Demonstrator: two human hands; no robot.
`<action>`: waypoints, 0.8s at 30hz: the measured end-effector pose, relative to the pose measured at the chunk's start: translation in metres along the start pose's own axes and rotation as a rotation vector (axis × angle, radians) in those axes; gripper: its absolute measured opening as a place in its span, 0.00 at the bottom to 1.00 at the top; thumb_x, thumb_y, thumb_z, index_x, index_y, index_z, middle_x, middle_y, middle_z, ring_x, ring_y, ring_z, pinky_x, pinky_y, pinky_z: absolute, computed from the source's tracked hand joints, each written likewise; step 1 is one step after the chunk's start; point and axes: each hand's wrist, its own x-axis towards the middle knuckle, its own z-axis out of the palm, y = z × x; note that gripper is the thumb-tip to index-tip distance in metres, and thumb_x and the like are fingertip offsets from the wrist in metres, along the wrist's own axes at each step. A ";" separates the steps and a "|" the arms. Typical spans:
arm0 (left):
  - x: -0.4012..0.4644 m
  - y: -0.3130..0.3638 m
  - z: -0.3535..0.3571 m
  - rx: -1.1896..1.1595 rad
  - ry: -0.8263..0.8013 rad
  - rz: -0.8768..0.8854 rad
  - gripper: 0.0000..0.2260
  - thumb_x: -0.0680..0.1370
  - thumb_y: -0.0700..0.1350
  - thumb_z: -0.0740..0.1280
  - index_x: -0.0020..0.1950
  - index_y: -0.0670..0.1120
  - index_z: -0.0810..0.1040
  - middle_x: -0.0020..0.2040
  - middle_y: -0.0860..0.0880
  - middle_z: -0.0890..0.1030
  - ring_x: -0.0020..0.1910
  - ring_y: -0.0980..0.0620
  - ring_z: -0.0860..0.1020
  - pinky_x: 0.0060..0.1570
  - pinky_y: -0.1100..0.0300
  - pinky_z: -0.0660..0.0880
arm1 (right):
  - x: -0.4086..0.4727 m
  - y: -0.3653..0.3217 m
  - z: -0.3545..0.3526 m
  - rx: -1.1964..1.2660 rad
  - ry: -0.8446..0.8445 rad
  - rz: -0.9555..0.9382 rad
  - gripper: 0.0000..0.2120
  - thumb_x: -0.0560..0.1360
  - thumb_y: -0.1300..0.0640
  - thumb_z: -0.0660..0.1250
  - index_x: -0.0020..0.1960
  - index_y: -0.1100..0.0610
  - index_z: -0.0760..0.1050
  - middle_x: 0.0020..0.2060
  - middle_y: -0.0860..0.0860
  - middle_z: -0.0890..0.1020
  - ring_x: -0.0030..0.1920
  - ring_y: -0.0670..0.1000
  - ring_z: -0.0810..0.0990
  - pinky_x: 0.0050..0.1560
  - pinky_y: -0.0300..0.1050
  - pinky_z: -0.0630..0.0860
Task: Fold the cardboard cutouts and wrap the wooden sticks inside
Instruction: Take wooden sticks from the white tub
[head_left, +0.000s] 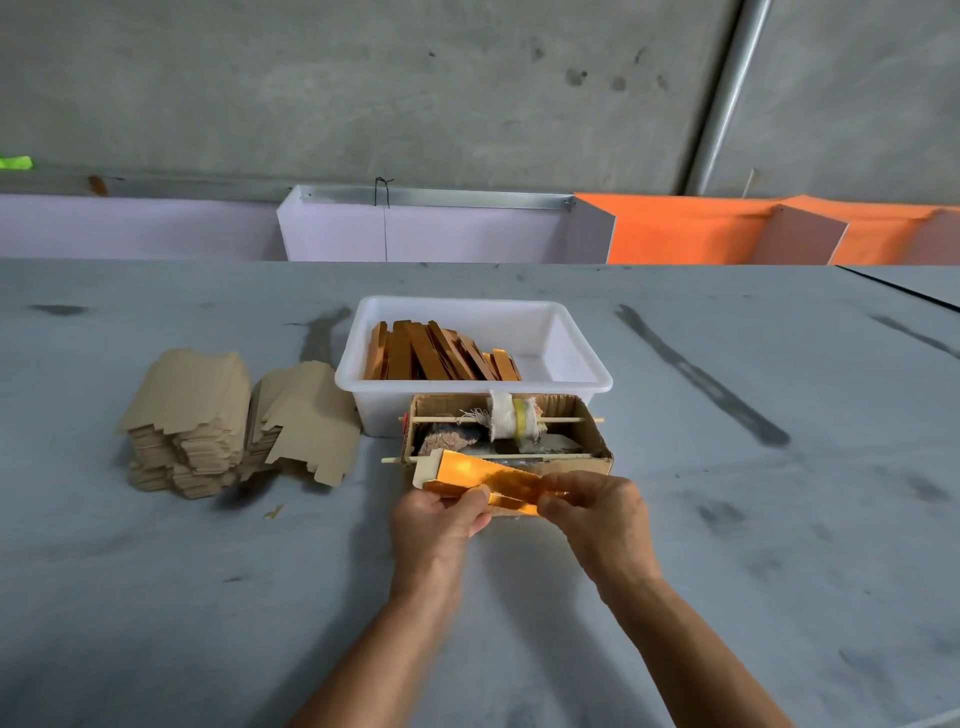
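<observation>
Surface: grey table (727, 519), dark smears.
Cutout: gold-faced cardboard cutout (488, 480), plain tan back, partly folded lengthwise, held just above table before small cardboard box (597, 452).
Left hand (439, 522): pinching cutout's left part.
Right hand (597, 512): pinching right end.

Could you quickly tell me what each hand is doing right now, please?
Left hand: pinches the left part of the gold cardboard cutout.
Right hand: pinches the right end of the same cutout.

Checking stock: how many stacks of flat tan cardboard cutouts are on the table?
2: a taller stack far left, a lower one beside the white plastic tub.
</observation>
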 end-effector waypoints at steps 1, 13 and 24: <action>-0.001 0.001 0.001 -0.004 -0.002 0.005 0.09 0.72 0.30 0.69 0.36 0.42 0.79 0.30 0.49 0.83 0.31 0.54 0.82 0.33 0.66 0.78 | -0.002 0.001 -0.001 0.007 0.000 0.002 0.08 0.72 0.62 0.72 0.49 0.54 0.84 0.40 0.47 0.83 0.38 0.43 0.78 0.39 0.36 0.75; -0.016 0.008 0.008 -0.092 -0.028 -0.003 0.07 0.74 0.29 0.65 0.39 0.38 0.79 0.36 0.39 0.82 0.32 0.46 0.81 0.38 0.56 0.82 | -0.030 -0.006 0.009 0.475 -0.103 0.020 0.08 0.68 0.68 0.74 0.39 0.58 0.78 0.28 0.53 0.81 0.27 0.43 0.76 0.28 0.31 0.71; -0.018 0.008 0.005 -0.109 -0.005 -0.024 0.07 0.73 0.29 0.67 0.38 0.39 0.81 0.34 0.42 0.83 0.33 0.47 0.82 0.32 0.60 0.79 | -0.029 -0.013 0.012 0.416 -0.118 0.005 0.07 0.69 0.67 0.73 0.41 0.56 0.80 0.27 0.50 0.82 0.27 0.41 0.78 0.28 0.30 0.71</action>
